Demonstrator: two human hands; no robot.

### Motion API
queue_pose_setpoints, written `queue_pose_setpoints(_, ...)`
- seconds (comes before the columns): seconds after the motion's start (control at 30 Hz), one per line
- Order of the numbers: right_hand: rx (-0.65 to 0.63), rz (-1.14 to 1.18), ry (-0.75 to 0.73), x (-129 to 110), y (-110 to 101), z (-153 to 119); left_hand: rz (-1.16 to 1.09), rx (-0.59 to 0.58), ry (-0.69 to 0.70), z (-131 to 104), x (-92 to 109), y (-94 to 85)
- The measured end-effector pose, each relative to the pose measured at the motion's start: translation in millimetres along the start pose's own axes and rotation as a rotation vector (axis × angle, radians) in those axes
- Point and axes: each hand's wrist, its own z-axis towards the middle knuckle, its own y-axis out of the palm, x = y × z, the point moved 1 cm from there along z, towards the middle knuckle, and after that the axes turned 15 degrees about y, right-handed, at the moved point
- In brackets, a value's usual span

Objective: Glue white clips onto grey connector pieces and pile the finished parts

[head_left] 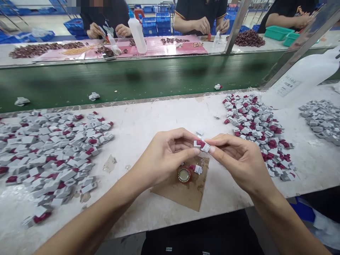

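In the head view, the left hand [170,154] and the right hand [239,156] each pinch a small grey-and-maroon part [201,145] between thumb and fingers, holding it over the far edge of a brown card [183,200]. The work on this part looks to be in hand rather than finished, as both hands are on it. On the card, a bottle cap [184,175] lies beside another part [198,170], seemingly left for later. A wide pile [53,152] of grey-and-maroon parts spreads to the left, and a second pile [257,124] lies to the right; which is done and which is left, I cannot tell. Plain grey pieces [324,120] sit farther right, and a few loose parts [94,96] rest on the green belt [159,79].
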Motion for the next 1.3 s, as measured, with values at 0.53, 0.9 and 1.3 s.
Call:
queue_pose_setpoints(0.53,0.348,-0.808,0.0,-21,-49,193,0.688,0.27,-0.005,149,-55,-66.5)
queue_pose_setpoints(0.9,0.183,-0.496,0.073,-26,-35,276,0.853,0.414,-0.027,214,-73,-84.3)
queue_pose_setpoints(1.3,0.016,0.002,0.033,-33,-23,108,0.544,0.011,0.46,99,-17,-14.7)
